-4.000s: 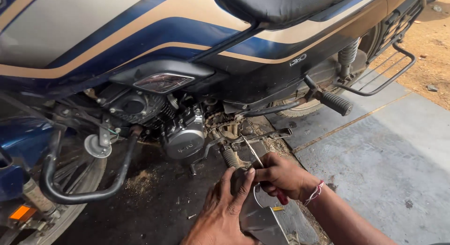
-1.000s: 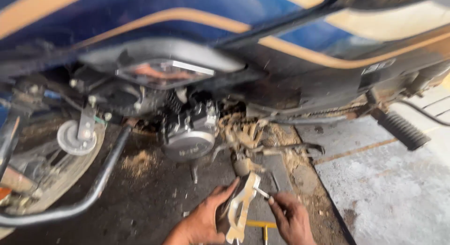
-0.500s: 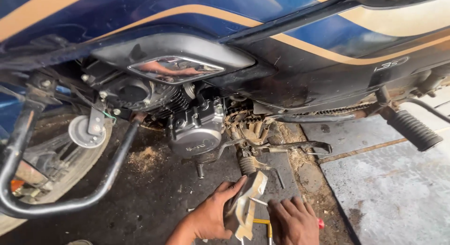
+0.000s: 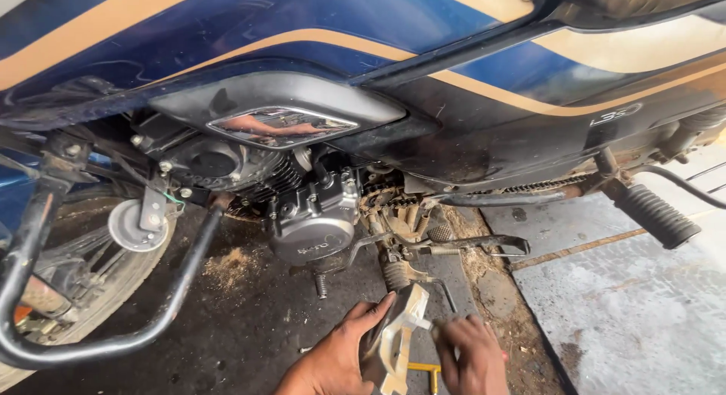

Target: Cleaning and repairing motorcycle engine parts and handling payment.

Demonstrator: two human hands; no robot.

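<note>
Footrest (image 4: 395,275) just above hands' cover (image 4: 397,336)

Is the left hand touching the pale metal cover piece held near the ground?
Touching. The head view shows the left hand with fingers wrapped against the pale metal cover piece, no gap between them.

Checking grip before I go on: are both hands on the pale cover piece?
Yes, the left hand and the right hand both grip the cover piece on the ground below the engine.

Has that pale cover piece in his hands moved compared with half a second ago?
Cannot tell: the pale cover piece lies just below the footpeg as before; only the camera shifted.
</note>
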